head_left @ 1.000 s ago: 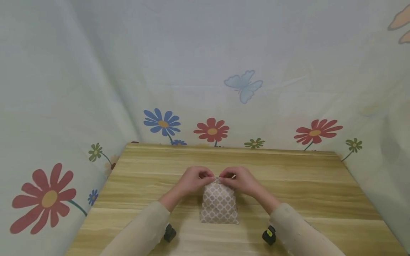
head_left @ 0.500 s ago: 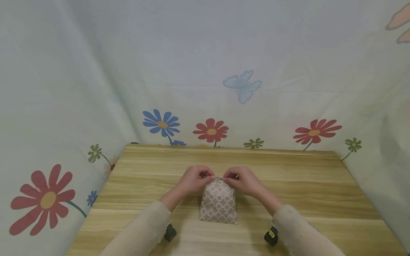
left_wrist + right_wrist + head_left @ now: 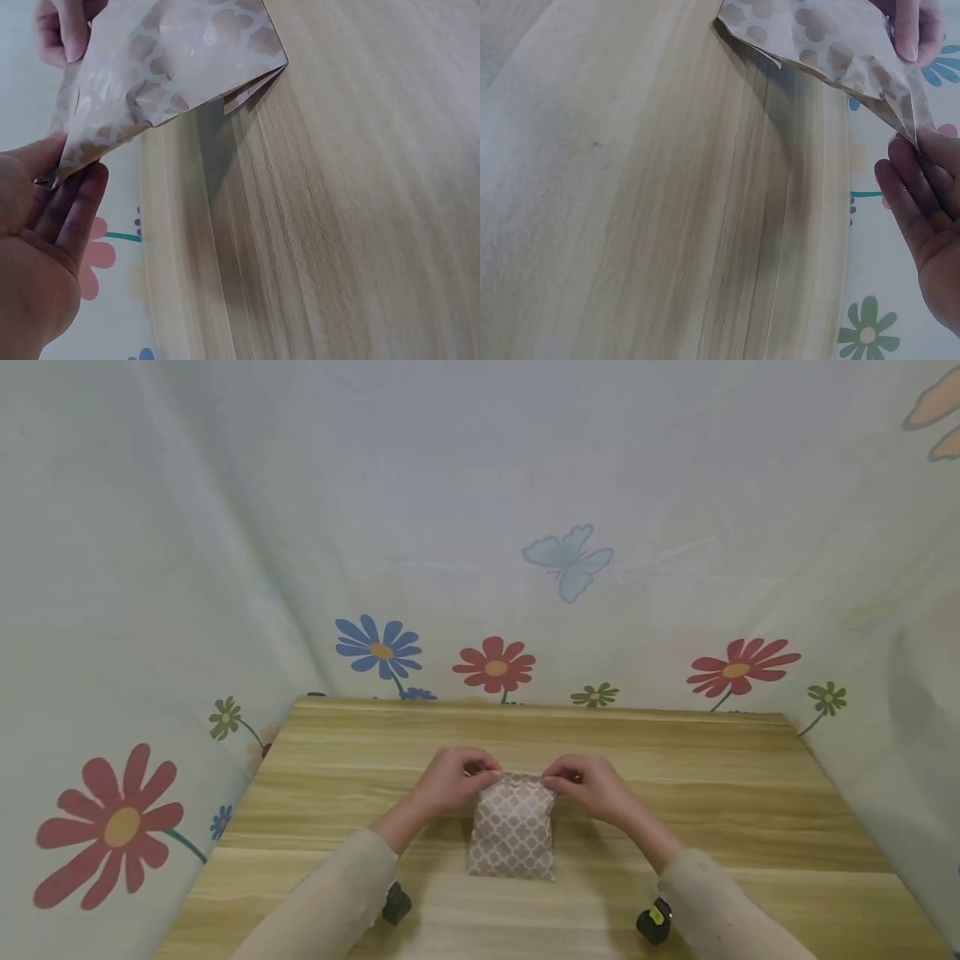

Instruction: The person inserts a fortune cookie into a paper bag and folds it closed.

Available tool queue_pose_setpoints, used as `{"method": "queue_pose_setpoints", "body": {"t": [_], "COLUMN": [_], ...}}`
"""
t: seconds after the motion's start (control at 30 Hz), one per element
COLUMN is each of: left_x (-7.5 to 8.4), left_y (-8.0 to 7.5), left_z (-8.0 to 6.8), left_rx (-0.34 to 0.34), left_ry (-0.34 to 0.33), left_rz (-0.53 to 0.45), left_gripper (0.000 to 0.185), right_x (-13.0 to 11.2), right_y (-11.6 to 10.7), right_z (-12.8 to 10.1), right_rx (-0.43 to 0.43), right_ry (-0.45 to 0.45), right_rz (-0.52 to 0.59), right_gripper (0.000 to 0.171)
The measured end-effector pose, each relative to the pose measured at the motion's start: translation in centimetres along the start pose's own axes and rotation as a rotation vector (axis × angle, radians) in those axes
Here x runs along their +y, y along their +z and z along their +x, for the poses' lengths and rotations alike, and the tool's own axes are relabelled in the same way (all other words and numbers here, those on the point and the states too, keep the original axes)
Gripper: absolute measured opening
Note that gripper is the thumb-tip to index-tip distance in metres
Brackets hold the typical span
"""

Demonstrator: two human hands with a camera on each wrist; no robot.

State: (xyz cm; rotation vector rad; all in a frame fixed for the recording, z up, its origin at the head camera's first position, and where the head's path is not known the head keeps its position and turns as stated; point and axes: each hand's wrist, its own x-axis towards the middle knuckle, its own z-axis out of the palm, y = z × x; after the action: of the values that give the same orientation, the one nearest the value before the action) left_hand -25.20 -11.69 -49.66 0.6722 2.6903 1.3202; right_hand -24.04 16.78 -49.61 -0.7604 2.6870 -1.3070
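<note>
A brown paper bag (image 3: 512,835) with a white lattice print stands on the wooden table, its top edge pointing away from me. My left hand (image 3: 455,779) pinches the left corner of that top edge between thumb and fingers. At the opposite corner my right hand (image 3: 588,785) pinches the edge the same way. Between the two hands the top edge is creased and stretched flat. In the left wrist view the bag (image 3: 180,60) shows a folded side, with the left hand (image 3: 45,240) at its corner. What the bag contains is hidden.
The wooden table (image 3: 337,743) reaches back to a pale cloth backdrop (image 3: 465,485) printed with flowers and a butterfly. Small black devices sit at the wrists, one by the left sleeve (image 3: 322,902) and one by the right sleeve (image 3: 720,902).
My right hand has moved to the right, away from the left hand, along the bag's top edge. The edge, bunched between the fingers before, is now spread wide. The left hand has barely moved.
</note>
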Motion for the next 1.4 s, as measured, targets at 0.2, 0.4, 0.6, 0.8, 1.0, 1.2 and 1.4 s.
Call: {"method": "queue_pose_setpoints", "body": {"t": [0.2, 0.4, 0.6, 0.8, 1.0, 1.2, 1.4], "left_x": [0.0, -0.5, -1.0, -1.4, -1.8, -2.3, -2.0], "left_y": [-0.1, -0.1, -0.4, -0.2, -0.1, 0.3, 0.6], "left_z": [0.0, -0.1, -0.1, -0.3, -0.1, 0.4, 0.5], "left_rx": [-0.004, -0.038, -0.052, -0.025, -0.037, -0.035, -0.019], "left_ry": [-0.012, -0.039, -0.077, -0.137, -0.047, 0.035, 0.032], "left_rz": [-0.016, -0.067, -0.108, -0.179, -0.085, 0.101, 0.228], "left_gripper": [0.006, 0.004, 0.005, 0.007, 0.006, 0.004, 0.005], "right_x": [0.4, 0.7, 1.3, 1.7, 2.0, 2.6, 2.9], "right_y": [-0.4, -0.5, -0.3, 0.0, 0.4, 0.9, 1.3], "right_z": [-0.4, -0.9, -0.9, -0.6, -0.5, -0.4, -0.1], "right_rx": [0.014, 0.029, 0.033, -0.006, 0.026, 0.052, 0.051], "right_ry": [0.013, 0.034, 0.08, 0.068, 0.073, 0.026, 0.025], "right_rz": [0.044, 0.068, 0.093, 0.117, 0.065, -0.035, -0.07], "right_gripper": [0.008, 0.007, 0.008, 0.009, 0.005, 0.006, 0.011]}}
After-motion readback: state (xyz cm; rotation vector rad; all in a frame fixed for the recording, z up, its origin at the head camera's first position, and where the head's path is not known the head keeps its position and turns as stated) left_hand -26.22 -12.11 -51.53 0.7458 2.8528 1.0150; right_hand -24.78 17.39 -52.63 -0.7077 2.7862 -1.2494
